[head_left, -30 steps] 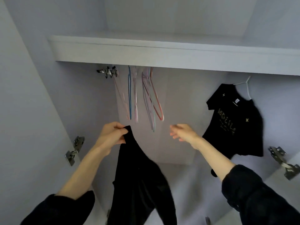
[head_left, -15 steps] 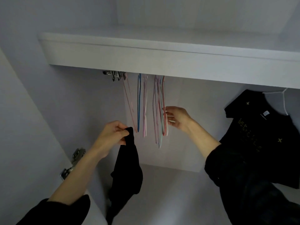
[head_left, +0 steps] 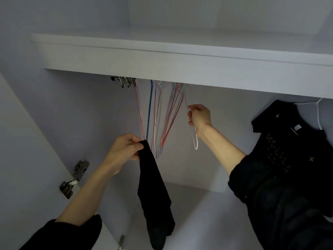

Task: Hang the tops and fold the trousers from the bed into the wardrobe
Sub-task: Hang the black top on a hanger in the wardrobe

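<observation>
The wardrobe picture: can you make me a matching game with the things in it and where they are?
Things:
1. white hanger
2. plain black garment
3. printed black T-shirt
4. coloured hangers

Places:
A. hanging alone at the right, on its own hanger
B. bunched together under the shelf
C. held by the right hand
D. dangling from the left hand

Pairs: 1-C, 2-D, 3-A, 4-B
</observation>
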Demonstrator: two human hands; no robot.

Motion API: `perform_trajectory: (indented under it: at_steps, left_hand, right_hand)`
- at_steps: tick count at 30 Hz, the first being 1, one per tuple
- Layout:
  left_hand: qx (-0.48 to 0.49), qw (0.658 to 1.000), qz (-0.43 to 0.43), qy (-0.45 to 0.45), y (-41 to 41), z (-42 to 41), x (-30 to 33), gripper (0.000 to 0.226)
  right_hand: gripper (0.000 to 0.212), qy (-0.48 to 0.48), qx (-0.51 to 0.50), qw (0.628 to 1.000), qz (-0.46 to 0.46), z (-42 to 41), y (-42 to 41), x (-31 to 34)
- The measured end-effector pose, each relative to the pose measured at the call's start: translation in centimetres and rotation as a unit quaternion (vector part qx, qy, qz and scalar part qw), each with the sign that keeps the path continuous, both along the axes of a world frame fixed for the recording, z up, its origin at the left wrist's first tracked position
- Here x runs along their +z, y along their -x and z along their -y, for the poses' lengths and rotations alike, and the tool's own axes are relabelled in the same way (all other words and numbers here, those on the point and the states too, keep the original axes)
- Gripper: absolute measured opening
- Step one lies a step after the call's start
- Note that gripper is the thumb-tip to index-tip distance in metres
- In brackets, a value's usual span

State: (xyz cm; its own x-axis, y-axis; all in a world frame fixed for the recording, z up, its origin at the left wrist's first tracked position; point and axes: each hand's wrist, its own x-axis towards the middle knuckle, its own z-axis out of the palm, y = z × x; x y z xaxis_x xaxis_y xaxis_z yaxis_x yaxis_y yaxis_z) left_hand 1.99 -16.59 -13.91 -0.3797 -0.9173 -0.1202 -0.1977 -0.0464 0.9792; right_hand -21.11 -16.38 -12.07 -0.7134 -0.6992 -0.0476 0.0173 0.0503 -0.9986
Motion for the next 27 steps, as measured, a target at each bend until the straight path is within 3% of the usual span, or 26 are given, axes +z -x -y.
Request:
perform_trajectory:
  at_steps: [6, 14, 18, 20, 24, 27]
  left_hand:
    - [0.029, 0.999, 0.031, -0.015, 0.7, -1.7, -1.1, 0.017]
    - [0.009, 0.997, 0.077, -0.024, 2.6, -3.8, -2.6, 0.019]
    - [0.001, 0.997, 0.076, -0.026, 3.5, -4.6, -2.9, 0.018]
    - [-0.011, 0.996, 0.080, -0.029, 3.8, -5.0, -3.2, 0.014]
    - [-0.023, 0.995, 0.087, -0.040, 4.0, -5.4, -4.1, 0.009]
    - [-0.027, 0.994, 0.093, -0.050, 4.2, -5.4, -4.6, 0.010]
  right_hand:
    - [0.039, 0.007, -0.063, 0.992, -0.106, -2.1, 2.1, -1.8]
    - [0.024, -0.029, -0.090, 0.982, -0.162, -6.7, 4.8, -1.8]
    - [0.020, -0.064, -0.055, 0.975, -0.207, -9.6, 5.9, -3.0]
    - [0.021, -0.071, -0.050, 0.979, -0.186, -11.7, 6.2, -4.8]
    - [0.044, -0.010, -0.082, 0.989, -0.120, -16.5, 5.5, -8.1]
    - [0.032, 0.021, -0.053, 0.996, -0.069, -18.0, 5.3, -9.3]
